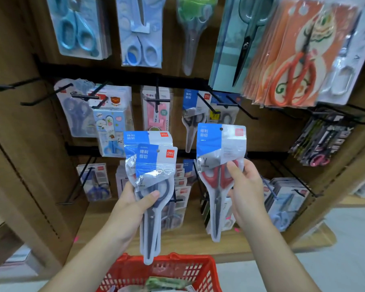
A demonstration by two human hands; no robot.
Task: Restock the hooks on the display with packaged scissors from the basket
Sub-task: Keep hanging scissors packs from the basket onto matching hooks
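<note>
My left hand [135, 202] grips a small stack of packaged scissors with dark handles [154, 165], their blue and grey cards upright. A single pack of red-handled scissors [219, 157] is pinched at its handles by my right hand [243, 186] and held up in front of the display. Its hang hole is near the top of the card. A black hook [207, 106] with a similar blue-card pack juts out just above it. The red basket [177, 268] sits below my hands with more packs inside.
The wooden display carries rows of black hooks; several at the left [40, 98] are bare. Hanging packs of scissors fill the upper row, with orange packs [291, 66] protruding at the upper right. A wooden base shelf [194, 241] lies under the hooks.
</note>
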